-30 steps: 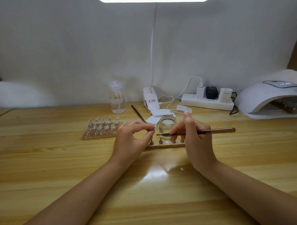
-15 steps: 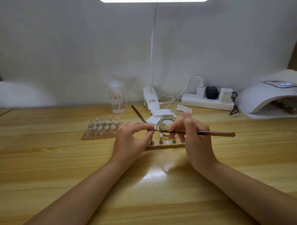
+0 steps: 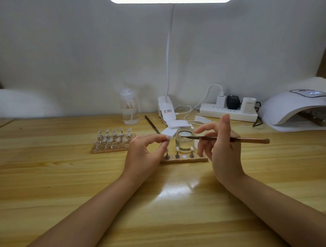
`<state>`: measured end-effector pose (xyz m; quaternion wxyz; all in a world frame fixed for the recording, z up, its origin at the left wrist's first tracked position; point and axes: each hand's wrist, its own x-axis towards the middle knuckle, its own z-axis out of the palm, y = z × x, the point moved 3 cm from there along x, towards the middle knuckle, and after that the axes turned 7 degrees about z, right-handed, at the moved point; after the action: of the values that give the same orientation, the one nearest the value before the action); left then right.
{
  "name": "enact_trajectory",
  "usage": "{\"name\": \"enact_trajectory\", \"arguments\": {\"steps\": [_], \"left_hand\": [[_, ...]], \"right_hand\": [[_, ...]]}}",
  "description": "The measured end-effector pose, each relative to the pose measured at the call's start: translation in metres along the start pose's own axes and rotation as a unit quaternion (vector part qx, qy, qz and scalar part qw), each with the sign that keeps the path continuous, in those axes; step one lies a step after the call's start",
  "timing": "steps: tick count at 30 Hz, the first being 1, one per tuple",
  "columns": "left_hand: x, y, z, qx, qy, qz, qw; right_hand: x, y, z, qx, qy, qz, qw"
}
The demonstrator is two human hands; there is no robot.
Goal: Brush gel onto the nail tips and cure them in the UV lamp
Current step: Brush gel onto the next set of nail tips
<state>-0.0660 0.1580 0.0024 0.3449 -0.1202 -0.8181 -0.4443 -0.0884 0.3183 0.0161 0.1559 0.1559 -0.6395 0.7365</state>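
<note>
light: bright, from lamp panel (image 3: pixel 170 1) at top edge, blown out | glare: white patch on table (image 3: pixel 178 190) between forearms | shadows: soft, behind bottle (image 3: pixel 129 109) on wall (image 3: pixel 70 52) | focus: fairly sharp centre, softer twd edges | distortion: wide-angle, table edge bows, corners darker
</note>
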Motion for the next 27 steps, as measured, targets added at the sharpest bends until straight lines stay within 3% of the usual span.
{"name": "enact_trajectory", "arguments": {"steps": [9, 16, 27], "left_hand": [[0.0007, -0.0035, 0.0009, 0.004, 0.005, 0.026, 1.0], [0.0008, -0.005, 0.0023, -0.005, 0.005, 0.008, 1.0], [0.001, -0.0035, 0.0017, -0.009, -0.001, -0.011, 1.0]], "right_hand": [[-0.005, -0.0003, 0.0088, -0.12, -0.077, -0.073, 0.987], [-0.0054, 0.0025, 0.008, -0.048, -0.081, -0.034, 0.995], [-0.007, 0.0038, 0.0102, -0.051, -0.091, -0.04, 0.994]]}}
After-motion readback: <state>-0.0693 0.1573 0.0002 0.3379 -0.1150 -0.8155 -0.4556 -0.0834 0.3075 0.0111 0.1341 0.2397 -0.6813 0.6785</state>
